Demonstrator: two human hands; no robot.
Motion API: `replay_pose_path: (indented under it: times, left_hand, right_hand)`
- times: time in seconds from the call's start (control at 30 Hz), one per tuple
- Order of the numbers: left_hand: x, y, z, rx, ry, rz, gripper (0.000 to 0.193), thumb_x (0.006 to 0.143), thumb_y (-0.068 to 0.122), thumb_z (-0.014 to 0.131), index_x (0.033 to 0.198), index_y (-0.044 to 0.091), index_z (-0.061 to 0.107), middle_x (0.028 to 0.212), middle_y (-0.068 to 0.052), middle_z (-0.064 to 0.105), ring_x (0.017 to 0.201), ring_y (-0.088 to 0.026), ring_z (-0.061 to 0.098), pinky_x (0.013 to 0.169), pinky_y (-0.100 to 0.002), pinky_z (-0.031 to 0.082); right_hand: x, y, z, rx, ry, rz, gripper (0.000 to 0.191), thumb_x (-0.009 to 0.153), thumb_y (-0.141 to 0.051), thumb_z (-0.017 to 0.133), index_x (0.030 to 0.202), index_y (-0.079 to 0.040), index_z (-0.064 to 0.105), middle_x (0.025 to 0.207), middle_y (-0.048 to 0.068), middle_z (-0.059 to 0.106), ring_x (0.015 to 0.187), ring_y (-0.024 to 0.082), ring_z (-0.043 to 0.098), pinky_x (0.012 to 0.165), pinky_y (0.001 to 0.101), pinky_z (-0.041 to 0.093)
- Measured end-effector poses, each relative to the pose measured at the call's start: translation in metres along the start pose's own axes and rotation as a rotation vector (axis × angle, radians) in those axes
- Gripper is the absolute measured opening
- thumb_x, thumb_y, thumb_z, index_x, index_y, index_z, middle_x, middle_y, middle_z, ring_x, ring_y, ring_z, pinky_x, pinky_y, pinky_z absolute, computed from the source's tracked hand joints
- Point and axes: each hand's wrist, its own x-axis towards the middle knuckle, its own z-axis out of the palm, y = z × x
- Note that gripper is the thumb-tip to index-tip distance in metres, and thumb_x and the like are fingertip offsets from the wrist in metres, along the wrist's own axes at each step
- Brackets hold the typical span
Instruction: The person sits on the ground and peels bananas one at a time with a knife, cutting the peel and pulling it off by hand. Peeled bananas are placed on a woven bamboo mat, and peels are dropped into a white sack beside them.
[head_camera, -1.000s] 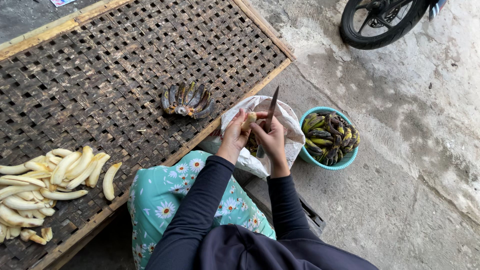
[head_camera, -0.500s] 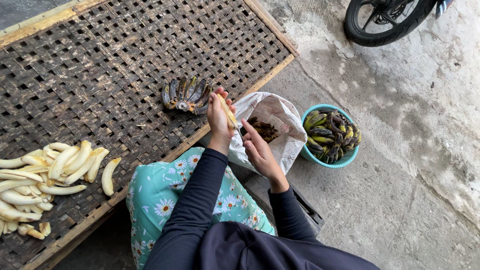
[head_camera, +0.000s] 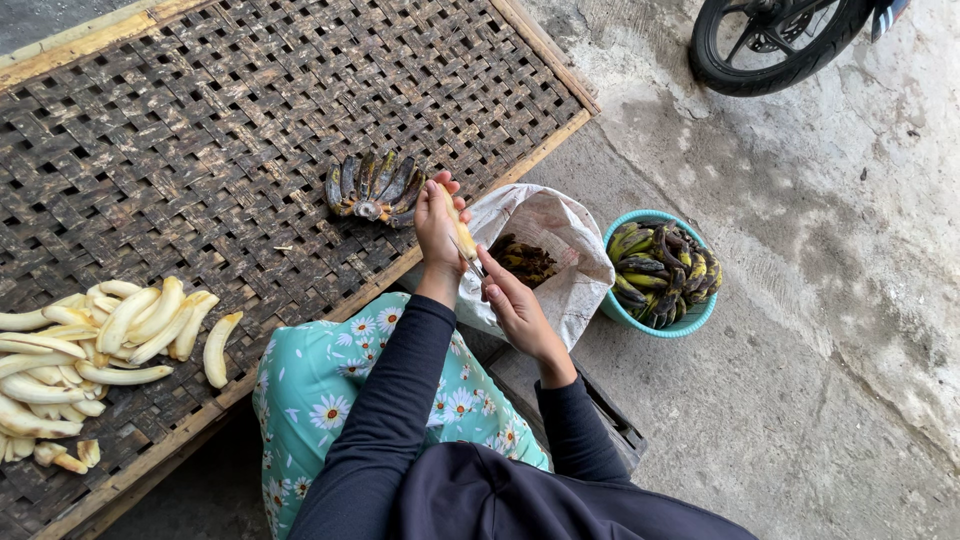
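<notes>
Bare woven mat (head_camera: 250, 130) beyond banana bunch (head_camera: 372, 187)

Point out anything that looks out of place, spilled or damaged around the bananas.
Nothing is spilled or toppled. The peeled bananas lie loosely heaped on the woven mat, one slightly apart at the pile's right edge. The unpeeled bunch looks heavily blackened, like those in the teal bowl. The left hand holds a peeled banana.
</notes>
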Motion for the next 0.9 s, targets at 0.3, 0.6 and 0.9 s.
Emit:
replay_pose_path:
  times: [0.3, 0.6, 0.9]
  left_hand:
    - [-0.003, 0.009, 0.008, 0.009, -0.026, 0.03, 0.029, 0.111, 0.034, 0.045, 0.117, 0.008, 0.058, 0.1, -0.002, 0.057, 0.078, -0.007, 0.051, 0.061, -0.022, 0.044]
    - [-0.007, 0.004, 0.007, -0.059, -0.084, -0.006, 0.033, 0.112, 0.04, 0.04, 0.106, 0.01, 0.054, 0.091, -0.002, 0.054, 0.071, -0.01, 0.052, 0.06, -0.023, 0.047]
    - [-0.015, -0.002, 0.006, -0.21, -0.136, -0.116, 0.029, 0.115, 0.033, 0.038, 0.106, 0.01, 0.053, 0.095, -0.004, 0.06, 0.115, -0.029, 0.068, 0.079, -0.033, 0.053]
  right_hand:
    - [0.0, -0.001, 0.001, 0.02, 0.007, 0.045, 0.055, 0.111, -0.024, 0.047, 0.164, -0.01, 0.035, 0.092, -0.002, 0.049, 0.082, 0.01, 0.046, 0.079, 0.0235, 0.045]
    - [0.006, 0.016, 0.007, -0.009, 0.084, 0.025, 0.055, 0.112, -0.025, 0.046, 0.163, -0.009, 0.035, 0.09, -0.001, 0.049, 0.083, 0.01, 0.048, 0.082, 0.0252, 0.047]
    - [0.026, 0.043, 0.009, 0.011, 0.134, 0.104, 0.055, 0.111, -0.025, 0.048, 0.162, -0.008, 0.038, 0.122, 0.006, 0.066, 0.095, 0.011, 0.055, 0.089, 0.0271, 0.05]
